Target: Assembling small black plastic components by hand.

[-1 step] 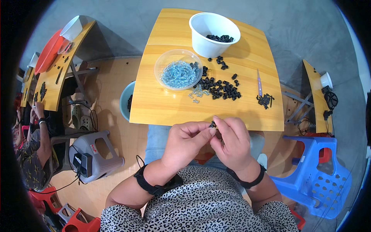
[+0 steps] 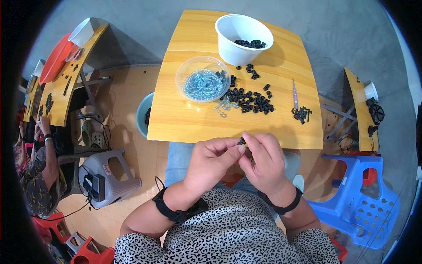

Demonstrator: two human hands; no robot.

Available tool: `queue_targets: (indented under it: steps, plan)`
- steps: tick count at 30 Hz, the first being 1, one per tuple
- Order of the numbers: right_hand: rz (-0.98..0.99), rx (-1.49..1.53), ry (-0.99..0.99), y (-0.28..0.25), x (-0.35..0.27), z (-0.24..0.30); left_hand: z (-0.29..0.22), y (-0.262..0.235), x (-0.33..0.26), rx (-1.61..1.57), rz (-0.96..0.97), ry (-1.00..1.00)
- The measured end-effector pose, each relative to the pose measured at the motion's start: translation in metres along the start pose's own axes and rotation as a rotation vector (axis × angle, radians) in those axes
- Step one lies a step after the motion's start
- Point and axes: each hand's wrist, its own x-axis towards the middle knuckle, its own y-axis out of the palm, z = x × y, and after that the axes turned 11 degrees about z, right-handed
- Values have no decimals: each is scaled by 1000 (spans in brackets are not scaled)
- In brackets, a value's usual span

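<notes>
My left hand (image 2: 211, 160) and my right hand (image 2: 263, 160) meet at the near edge of the wooden table (image 2: 184, 119). Both pinch one small black part (image 2: 241, 141) between their fingertips. Both wrists wear black bands. Farther out on the table lies a loose pile of the same black parts (image 2: 252, 101). Left of the pile stands a clear bowl (image 2: 182, 72) of pale blue beads, with a few beads spilled beside it. A white bowl (image 2: 237, 55) at the far edge holds more black parts.
A thin purple-handled tool (image 2: 295, 94) and a small black cluster (image 2: 301, 114) lie at the table's right. A blue plastic stool (image 2: 356, 198) stands right of me, a grey stool (image 2: 107, 176) and a teal bowl (image 2: 143, 114) left. Another person (image 2: 39, 149) works at the far left.
</notes>
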Motion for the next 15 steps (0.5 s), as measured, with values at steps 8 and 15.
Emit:
queue_targets:
  steps: [8,15]
  plan:
    - [-28,41,47,3,7,-1,5,-6,5,69,20,130]
    - [37,301,182,0,6,-5,-1,0,6,125,13,102]
